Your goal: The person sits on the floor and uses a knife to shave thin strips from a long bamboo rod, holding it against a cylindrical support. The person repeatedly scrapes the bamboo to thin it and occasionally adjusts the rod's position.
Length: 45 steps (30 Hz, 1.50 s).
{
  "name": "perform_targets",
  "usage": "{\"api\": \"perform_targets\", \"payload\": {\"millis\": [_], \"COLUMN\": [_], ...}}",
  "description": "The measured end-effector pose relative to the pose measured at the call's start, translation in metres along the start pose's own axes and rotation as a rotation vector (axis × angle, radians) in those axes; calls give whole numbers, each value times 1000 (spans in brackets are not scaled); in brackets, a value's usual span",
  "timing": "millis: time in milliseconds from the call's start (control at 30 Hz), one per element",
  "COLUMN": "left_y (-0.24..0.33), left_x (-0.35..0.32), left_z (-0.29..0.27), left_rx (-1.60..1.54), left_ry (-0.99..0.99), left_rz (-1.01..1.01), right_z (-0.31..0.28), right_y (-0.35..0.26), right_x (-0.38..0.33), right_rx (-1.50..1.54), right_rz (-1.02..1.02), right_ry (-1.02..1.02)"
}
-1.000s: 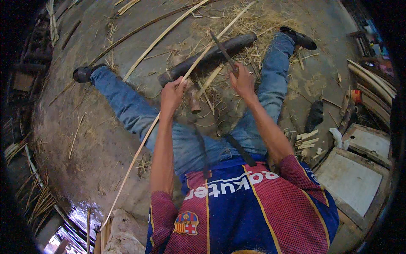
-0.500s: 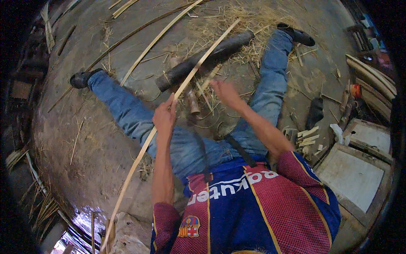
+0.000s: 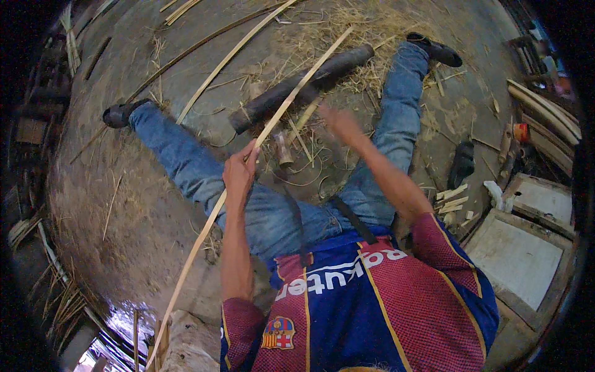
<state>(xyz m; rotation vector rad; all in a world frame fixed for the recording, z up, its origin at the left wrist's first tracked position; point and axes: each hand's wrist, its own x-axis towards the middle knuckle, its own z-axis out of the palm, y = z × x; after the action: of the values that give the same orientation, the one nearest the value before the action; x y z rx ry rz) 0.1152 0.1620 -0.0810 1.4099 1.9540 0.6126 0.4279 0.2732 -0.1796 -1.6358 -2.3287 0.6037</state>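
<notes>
A long, pale bamboo strip [image 3: 201, 239] runs from the lower left up across a dark cylindrical log [image 3: 347, 64]. My left hand [image 3: 238, 173] is closed around the strip, near my left thigh. Right of the strip, my right hand [image 3: 342, 127] is a blurred fist, apart from it. A dark smear between this fist and the log may be a blade; I cannot make it out. Under the log lies a short brown wooden piece [image 3: 282, 150]. A thin pale stick [image 3: 306, 115] lies on the floor beside it.
My outstretched legs [image 3: 176, 142] flank the log. Straw-like shavings [image 3: 372, 28] litter the floor beyond it. Another pale strip [image 3: 232, 62] lies at the far left. Right of me are small wood offcuts [image 3: 452, 199], a framed panel [image 3: 514, 257] and curved strips [image 3: 542, 108].
My right hand has moved slightly away to the right and is more blurred. The far end of the strip has shifted a little; my left hand stays nearly in place.
</notes>
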Motion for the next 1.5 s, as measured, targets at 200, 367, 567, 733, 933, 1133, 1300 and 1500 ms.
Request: {"api": "perform_targets", "payload": {"millis": [200, 367, 567, 733, 933, 1133, 1300, 1500], "left_y": [-3, 1, -7, -14, -16, -39, -26, -41], "left_x": [4, 10, 9, 7, 16, 5, -13, -44], "left_z": [-2, -17, -9, -3, -11, -29, -44, -79], "left_rx": [189, 201, 282, 303, 156, 84, 65, 30], "left_ry": [-35, -102, -73, -17, -145, -193, -254, -302], "left_rz": [14, 30, 14, 78, -32, 33, -9, -164], "right_z": [-31, -17, -25, 5, -56, -15, -71, -50], "right_y": [-26, -105, -91, -20, -42, 2, 26, -10], "right_x": [17, -43, -7, -3, 33, 7, 49, 26], "right_rx": [-17, 159, 117, 169, 7, -39, -18, -117], "right_rz": [315, -63, 208, -3, 316, -100, 310, 28], "right_ry": [-86, -215, -182, 13, -137, 0, 28, -175]}}
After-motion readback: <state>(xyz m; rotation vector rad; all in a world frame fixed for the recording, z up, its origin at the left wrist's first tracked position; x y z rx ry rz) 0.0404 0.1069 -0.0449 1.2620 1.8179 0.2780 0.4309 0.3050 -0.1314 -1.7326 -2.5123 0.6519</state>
